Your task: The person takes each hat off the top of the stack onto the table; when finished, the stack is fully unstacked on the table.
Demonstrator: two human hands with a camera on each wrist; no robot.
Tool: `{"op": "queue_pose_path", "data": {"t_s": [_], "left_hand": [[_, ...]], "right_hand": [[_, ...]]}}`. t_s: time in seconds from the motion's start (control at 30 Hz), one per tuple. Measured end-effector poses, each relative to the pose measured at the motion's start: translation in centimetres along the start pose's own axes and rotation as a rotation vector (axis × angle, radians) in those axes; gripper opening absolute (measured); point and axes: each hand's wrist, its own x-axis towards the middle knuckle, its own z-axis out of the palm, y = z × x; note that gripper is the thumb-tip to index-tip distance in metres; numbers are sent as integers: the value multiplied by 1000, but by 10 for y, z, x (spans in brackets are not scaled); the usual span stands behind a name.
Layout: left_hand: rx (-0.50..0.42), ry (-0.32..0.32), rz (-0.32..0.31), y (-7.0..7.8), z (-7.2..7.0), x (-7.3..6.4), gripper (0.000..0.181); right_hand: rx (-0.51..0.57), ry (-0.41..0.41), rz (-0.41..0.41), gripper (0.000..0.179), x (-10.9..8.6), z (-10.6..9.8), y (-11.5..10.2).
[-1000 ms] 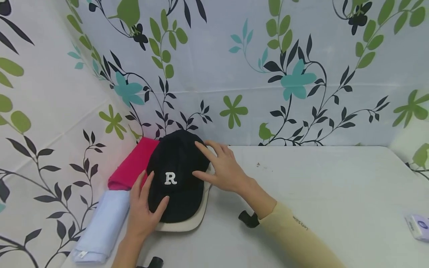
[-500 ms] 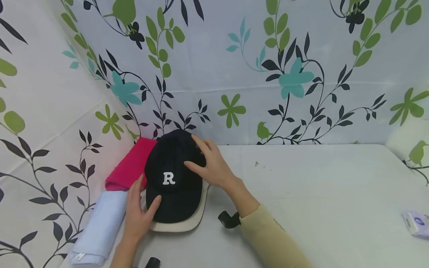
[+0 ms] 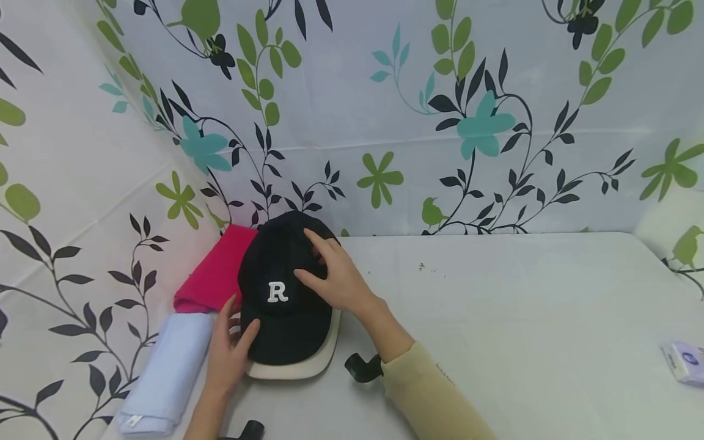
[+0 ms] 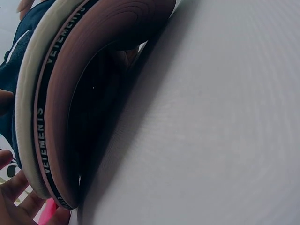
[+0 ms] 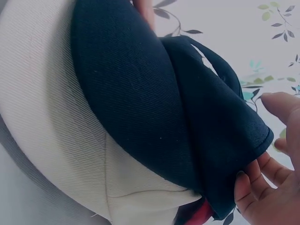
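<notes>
A black baseball cap (image 3: 288, 330) with a white letter R tops a stack of caps by the back wall. Under it a cream cap (image 3: 316, 366) shows its brim. In the left wrist view a pink-brown brim (image 4: 63, 122) edged with VETEMENTS lettering lies below these. My left hand (image 3: 224, 357) is at the stack's left side, thumb over the black brim and fingers along the brim edges. At the crown's right side is my right hand (image 3: 343, 278), fingers spread. In the right wrist view its fingertips (image 5: 243, 192) reach behind the cap's edge, its thumb standing apart.
A folded pink cloth (image 3: 211, 272) and a rolled light blue towel (image 3: 167, 370) lie left of the caps on the white table (image 3: 495, 318). A purple-and-white packet (image 3: 684, 362) sits at the far right. Leaf-patterned fabric (image 3: 352, 110) covers the walls.
My right hand has moved left, farther over the black cap's crown. The left hand's fingers have slid slightly lower and curved in at the cap's side. The caps stay in place.
</notes>
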Motion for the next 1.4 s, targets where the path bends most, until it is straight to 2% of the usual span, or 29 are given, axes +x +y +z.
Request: {"op": "queue_pose_path", "data": {"t_s": [0.5, 0.8, 1.03, 1.23, 1.4], "left_hand": [[0, 64, -11, 1, 2, 0, 57], [-2, 76, -16, 2, 1, -2, 57], [-44, 54, 0, 4, -2, -1, 57], [-127, 1, 11, 2, -7, 1, 57], [-135, -28, -7, 3, -11, 0, 61]], "right_hand": [[22, 72, 8, 47, -8, -1, 0], [26, 82, -5, 43, -9, 3, 2], [37, 96, -8, 42, -10, 4, 2], [54, 127, -22, 41, -11, 3, 1], [74, 130, -26, 41, -11, 2, -1]]}}
